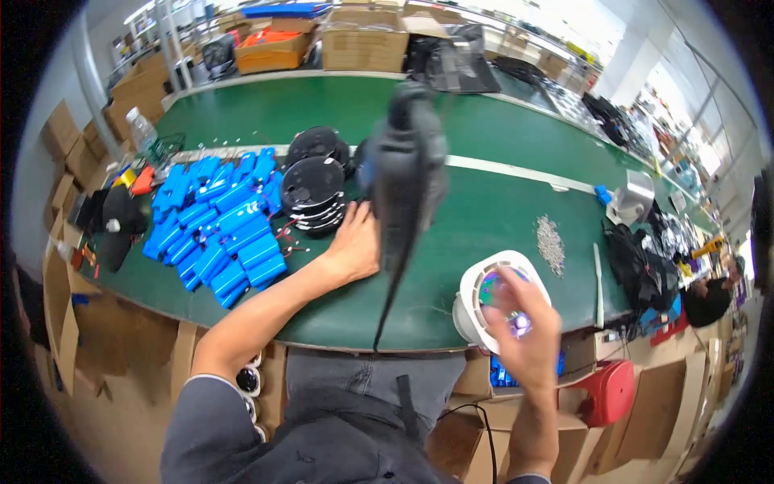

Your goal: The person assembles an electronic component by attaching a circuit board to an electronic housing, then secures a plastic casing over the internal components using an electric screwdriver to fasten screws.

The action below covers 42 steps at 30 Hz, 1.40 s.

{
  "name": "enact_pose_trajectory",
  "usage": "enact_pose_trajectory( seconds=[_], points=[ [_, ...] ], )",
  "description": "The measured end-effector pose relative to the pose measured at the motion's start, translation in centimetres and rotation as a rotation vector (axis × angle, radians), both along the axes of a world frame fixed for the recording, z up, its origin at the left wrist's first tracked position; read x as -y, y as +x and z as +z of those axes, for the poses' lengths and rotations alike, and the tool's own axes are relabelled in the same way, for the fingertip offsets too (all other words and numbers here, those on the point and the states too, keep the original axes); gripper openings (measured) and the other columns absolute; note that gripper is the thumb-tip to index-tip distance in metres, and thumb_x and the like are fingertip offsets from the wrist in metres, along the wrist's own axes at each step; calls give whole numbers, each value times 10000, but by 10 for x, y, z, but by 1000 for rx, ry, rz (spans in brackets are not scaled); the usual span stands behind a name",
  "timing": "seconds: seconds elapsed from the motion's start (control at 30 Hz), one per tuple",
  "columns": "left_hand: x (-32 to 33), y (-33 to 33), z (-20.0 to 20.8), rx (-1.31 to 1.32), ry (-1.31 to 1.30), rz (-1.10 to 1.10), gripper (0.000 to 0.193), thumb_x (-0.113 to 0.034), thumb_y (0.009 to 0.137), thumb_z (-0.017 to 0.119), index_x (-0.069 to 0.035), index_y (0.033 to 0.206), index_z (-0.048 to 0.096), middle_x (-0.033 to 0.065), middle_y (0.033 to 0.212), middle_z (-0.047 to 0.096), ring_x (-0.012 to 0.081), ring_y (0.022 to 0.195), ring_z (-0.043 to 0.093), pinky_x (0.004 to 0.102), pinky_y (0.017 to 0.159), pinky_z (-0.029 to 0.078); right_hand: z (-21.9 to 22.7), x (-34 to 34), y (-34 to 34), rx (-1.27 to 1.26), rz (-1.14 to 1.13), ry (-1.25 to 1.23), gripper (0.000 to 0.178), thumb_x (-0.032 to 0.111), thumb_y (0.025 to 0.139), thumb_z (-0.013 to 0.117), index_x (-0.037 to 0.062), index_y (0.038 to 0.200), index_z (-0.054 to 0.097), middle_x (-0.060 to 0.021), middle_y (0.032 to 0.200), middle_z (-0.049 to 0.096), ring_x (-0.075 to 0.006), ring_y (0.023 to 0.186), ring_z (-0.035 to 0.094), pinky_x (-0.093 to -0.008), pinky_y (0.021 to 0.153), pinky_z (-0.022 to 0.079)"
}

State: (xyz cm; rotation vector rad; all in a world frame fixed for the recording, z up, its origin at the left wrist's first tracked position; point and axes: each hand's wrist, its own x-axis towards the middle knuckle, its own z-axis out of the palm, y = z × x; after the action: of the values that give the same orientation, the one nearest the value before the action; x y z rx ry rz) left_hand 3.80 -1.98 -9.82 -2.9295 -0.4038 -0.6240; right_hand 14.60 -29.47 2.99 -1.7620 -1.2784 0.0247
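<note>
My left hand (357, 246) is on the green table beside a stack of black round plates (313, 187). Two of its fingers point away from me. A dark tool hanging in front (409, 161), blurred and shaped like an electric screwdriver, hides the others and anything they hold. On the right, by the near table edge, is a white rounded housing (466, 316) with a round, shiny, purple-green part (488, 287) inside. Over its opening is my right hand (528, 327), thumb and fingers apart and smeared by motion. Nothing shows clearly between them.
Many blue wrapped battery packs (218, 230) cover the left of the table (476, 214). Small metal pieces (551, 246) lie heaped at the right, near a pale stick (598, 286). Black bags (637, 258) crowd the right edge. A red stool (609, 393) and cardboard boxes stand below.
</note>
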Motion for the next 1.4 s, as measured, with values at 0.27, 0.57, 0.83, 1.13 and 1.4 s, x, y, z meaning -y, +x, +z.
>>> enact_pose_trajectory(
  seconds=[0.27,0.57,0.83,1.13,1.4],
  points=[
    [14,32,17,140,-221,-288,777,-253,823,718,-97,1492,355,189,1530,325,388,1382,350,485,1157,252,1,-113,-78,-231,170,400,1149,198,697,872,22,1544,117,-231,1324,504,-326,1141,582,-396,971,454],
    [92,108,107,-62,-306,-669,652,-248,896,645,-84,1467,375,250,1492,349,416,1403,303,494,1159,241,25,-67,-70,-58,103,600,974,46,705,701,-59,1502,151,-265,1128,477,-433,989,526,-443,910,439],
    [174,122,110,-226,-81,-882,773,-466,775,741,-57,1376,477,273,1322,525,416,1326,428,596,1101,289,38,10,-52,495,-635,416,969,104,712,759,-57,1491,206,-228,1179,478,-401,962,531,-436,835,442],
    [173,148,99,-239,-411,-846,575,-429,736,724,-48,1155,625,244,1151,614,448,1240,487,553,1071,341,43,13,-14,116,-280,576,952,-45,681,677,-37,1497,186,-266,1096,517,-469,952,557,-499,845,460],
    [81,70,103,-52,-281,-323,717,-490,899,580,-37,1430,417,262,1418,440,410,1309,429,534,1052,351,44,16,16,234,-298,306,502,131,767,772,-4,1196,549,-201,1004,651,-299,879,669,-380,763,528]
  ],
)
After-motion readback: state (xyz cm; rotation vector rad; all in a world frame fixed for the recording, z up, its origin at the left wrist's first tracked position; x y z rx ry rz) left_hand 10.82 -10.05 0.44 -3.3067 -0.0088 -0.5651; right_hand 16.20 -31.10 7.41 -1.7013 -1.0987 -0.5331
